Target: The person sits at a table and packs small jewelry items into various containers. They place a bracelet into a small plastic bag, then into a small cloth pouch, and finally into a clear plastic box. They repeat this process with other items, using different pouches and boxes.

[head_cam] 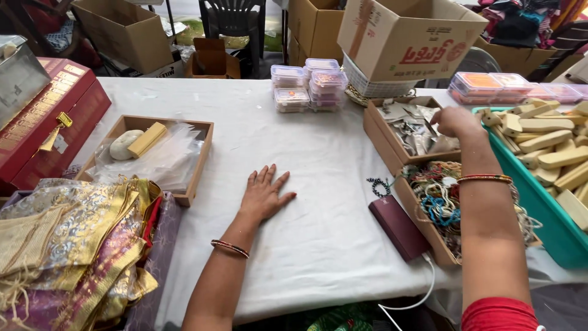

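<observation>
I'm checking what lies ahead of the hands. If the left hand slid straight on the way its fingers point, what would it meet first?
The left hand lies flat on the white cloth, fingers pointing away. Bare cloth lies ahead; the first thing is probably the stack of clear plastic boxes, though depth is unclear.

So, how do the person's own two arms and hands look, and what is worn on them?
Both forearms are bare. The left hand has a thin red and gold bangle at its wrist. The right hand has a similar red and gold bangle, and a red sleeve covers the upper arm.
</observation>
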